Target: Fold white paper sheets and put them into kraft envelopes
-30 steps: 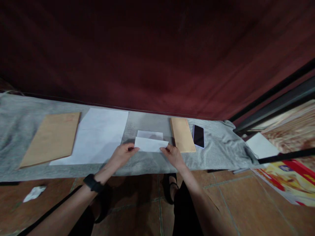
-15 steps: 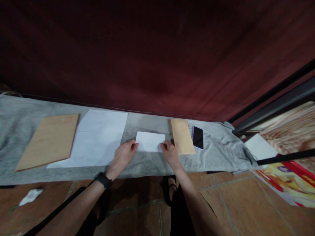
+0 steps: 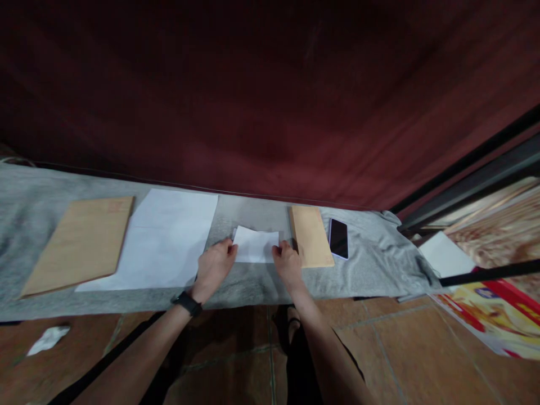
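Note:
A small folded sheet of white paper [image 3: 256,246] is held between my two hands, low over the grey cloth. My left hand [image 3: 216,267] pinches its left edge, thumb toward the paper. On the opposite edge my right hand [image 3: 288,264] has a similar pinch, fingers curled. The paper's upper edge bends slightly. Just right of my right hand lies a stack of tan envelopes [image 3: 313,236]. Larger white sheets [image 3: 171,242] lie flat to the left of my left hand.
Brown large envelopes [image 3: 82,242] overlap the white sheets at far left. A phone [image 3: 338,238] lies right of the tan stack. The grey cloth [image 3: 379,264] covers the narrow bench against a dark red curtain [image 3: 261,112]. A colourful box [image 3: 498,315] stands on the floor at right.
The small paper has gone from lying flat to slightly bent along its top, and its visible width has shrunk a little. Both hands keep their pinch at its edges.

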The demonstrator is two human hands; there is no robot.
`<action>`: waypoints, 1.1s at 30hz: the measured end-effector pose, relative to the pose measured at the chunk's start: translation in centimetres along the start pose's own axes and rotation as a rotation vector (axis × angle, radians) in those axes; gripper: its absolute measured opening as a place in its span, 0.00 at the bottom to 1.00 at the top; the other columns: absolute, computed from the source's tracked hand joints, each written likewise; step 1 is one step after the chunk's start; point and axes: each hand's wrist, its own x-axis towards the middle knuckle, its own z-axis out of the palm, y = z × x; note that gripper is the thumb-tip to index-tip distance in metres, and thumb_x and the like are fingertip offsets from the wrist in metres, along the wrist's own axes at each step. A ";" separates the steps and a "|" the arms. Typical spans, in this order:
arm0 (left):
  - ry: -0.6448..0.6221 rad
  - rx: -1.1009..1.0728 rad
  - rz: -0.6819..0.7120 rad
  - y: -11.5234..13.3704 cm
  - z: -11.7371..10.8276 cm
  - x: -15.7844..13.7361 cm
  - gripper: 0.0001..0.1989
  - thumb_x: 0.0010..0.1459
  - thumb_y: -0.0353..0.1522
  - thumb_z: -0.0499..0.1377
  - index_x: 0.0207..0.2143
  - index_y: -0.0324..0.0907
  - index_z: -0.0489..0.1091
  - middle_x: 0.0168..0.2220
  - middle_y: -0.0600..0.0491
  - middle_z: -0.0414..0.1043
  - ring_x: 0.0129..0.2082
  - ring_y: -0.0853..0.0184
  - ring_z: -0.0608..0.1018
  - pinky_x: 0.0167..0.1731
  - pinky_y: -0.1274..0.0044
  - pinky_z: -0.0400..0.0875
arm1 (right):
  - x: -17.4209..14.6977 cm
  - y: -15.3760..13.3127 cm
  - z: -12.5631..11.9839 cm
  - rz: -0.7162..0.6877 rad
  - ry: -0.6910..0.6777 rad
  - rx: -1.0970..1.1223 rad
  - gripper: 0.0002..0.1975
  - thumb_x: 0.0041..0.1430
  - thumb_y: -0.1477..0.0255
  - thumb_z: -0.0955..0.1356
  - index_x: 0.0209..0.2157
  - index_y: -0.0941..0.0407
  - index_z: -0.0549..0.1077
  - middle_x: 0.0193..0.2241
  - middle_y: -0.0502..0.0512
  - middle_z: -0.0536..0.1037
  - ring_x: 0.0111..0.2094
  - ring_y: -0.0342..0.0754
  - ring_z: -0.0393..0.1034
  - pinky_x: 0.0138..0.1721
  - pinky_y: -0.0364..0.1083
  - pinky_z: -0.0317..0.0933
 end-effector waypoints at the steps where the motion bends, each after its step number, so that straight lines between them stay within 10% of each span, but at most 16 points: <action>1: 0.007 0.000 0.000 0.0 0.1 0.0 0.18 0.68 0.40 0.46 0.42 0.45 0.73 0.39 0.48 0.81 0.38 0.59 0.82 0.31 0.74 0.65 | 0.0 -0.1 0.1 0.000 0.007 -0.010 0.12 0.71 0.66 0.63 0.47 0.56 0.74 0.35 0.57 0.83 0.38 0.49 0.79 0.37 0.42 0.62; 14: 0.047 -0.009 -0.003 0.0 0.6 0.5 0.18 0.68 0.41 0.46 0.43 0.44 0.73 0.37 0.46 0.81 0.38 0.57 0.82 0.32 0.73 0.69 | -0.6 -1.3 0.8 -0.035 0.110 -0.156 0.17 0.72 0.69 0.59 0.55 0.62 0.67 0.39 0.65 0.81 0.35 0.53 0.79 0.35 0.46 0.66; 26: 0.055 0.002 0.013 0.7 0.2 -0.1 0.18 0.69 0.37 0.46 0.47 0.40 0.71 0.40 0.42 0.80 0.40 0.55 0.82 0.36 0.71 0.72 | -1.1 -2.8 2.8 -0.514 0.090 0.082 0.26 0.74 0.65 0.56 0.68 0.60 0.57 0.69 0.62 0.58 0.69 0.52 0.51 0.68 0.54 0.49; 33: 0.069 0.013 0.036 0.6 0.8 0.0 0.17 0.69 0.35 0.45 0.50 0.39 0.70 0.42 0.42 0.79 0.42 0.57 0.82 0.38 0.71 0.72 | -1.3 -2.4 3.9 -0.419 0.054 -0.020 0.27 0.74 0.63 0.57 0.69 0.57 0.56 0.70 0.61 0.53 0.71 0.53 0.48 0.69 0.56 0.44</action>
